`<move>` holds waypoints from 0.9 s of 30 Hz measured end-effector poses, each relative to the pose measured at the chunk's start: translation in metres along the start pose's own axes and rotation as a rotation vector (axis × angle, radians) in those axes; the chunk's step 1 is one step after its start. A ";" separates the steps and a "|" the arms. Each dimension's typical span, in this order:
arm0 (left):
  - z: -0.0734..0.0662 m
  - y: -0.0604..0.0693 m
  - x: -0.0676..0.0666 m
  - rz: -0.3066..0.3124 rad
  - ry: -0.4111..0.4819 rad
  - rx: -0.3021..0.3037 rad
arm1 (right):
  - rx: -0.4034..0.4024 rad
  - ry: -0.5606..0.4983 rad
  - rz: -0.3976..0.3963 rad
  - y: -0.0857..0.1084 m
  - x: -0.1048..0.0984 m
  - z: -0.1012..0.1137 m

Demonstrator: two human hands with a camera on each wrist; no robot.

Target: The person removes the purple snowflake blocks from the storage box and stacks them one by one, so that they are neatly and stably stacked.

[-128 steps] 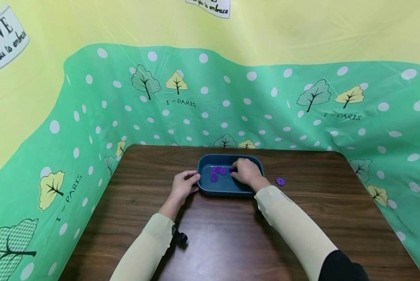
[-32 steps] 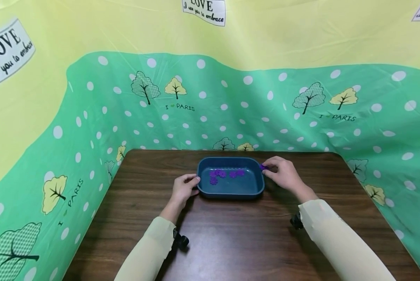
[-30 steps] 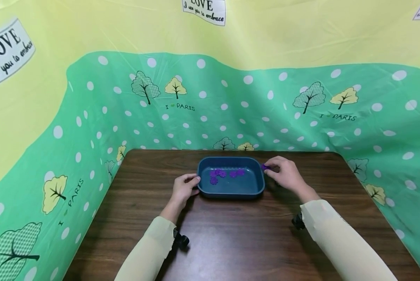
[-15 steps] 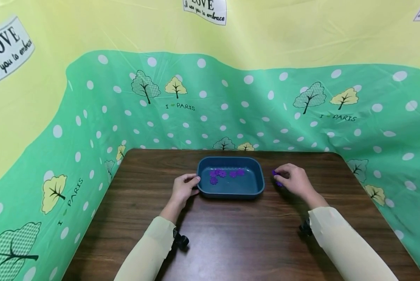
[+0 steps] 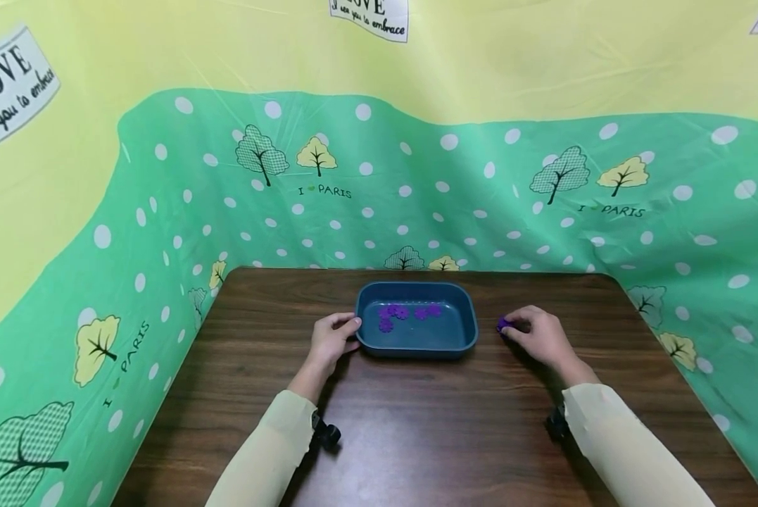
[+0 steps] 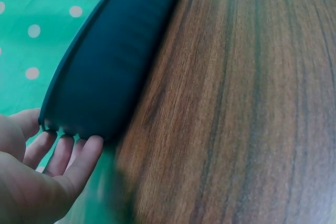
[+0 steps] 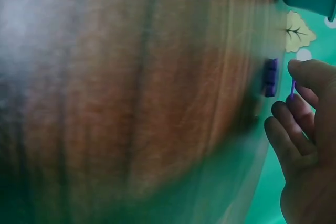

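Observation:
A dark blue tray (image 5: pixel 417 345) stands near the table's back edge with several purple flower-shaped pieces (image 5: pixel 401 313) lying in it. My left hand (image 5: pixel 331 341) grips the tray's left end; in the left wrist view the thumb and fingers of that hand (image 6: pixel 47 177) are at its rim and side wall. Right of the tray, my right hand (image 5: pixel 541 338) is at the purple pieces (image 5: pixel 504 324). In the right wrist view a thin purple piece (image 7: pixel 293 87) is pinched between thumb and finger of the hand (image 7: pixel 310 135), beside a thicker purple piece (image 7: pixel 271 78) on the table.
The brown wooden table (image 5: pixel 410 429) reaches toward the camera on all sides of the tray. A green and yellow patterned cloth (image 5: pixel 366 190) hangs behind and beside it. Black wrist devices (image 5: pixel 326 434) are strapped under both sleeves.
My right hand has moved from beside the tray's right rim rightward and nearer, carrying a purple piece to the one on the table. My left hand stays on the tray.

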State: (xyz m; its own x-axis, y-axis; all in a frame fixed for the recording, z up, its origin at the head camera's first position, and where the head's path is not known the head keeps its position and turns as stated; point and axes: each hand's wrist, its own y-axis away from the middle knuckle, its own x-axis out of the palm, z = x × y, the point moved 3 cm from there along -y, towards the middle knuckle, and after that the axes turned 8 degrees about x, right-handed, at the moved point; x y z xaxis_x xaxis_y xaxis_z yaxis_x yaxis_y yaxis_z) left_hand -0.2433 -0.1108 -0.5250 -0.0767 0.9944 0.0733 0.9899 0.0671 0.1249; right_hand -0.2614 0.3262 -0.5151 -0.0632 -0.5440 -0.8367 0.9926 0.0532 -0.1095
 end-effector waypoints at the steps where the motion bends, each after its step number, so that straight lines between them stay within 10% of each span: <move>1: 0.004 -0.002 -0.001 -0.005 0.001 0.002 | -0.005 0.001 -0.009 0.001 0.001 -0.001; 27: 0.006 -0.002 -0.001 -0.011 0.013 -0.012 | 0.035 0.042 -0.065 0.008 0.014 -0.008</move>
State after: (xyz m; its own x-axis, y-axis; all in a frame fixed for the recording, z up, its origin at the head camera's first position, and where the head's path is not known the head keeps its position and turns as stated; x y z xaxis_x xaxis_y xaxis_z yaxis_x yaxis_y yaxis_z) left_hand -0.2450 -0.1111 -0.5311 -0.0896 0.9924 0.0845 0.9874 0.0774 0.1377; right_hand -0.2553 0.3255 -0.5315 -0.1310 -0.5095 -0.8504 0.9892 -0.0107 -0.1460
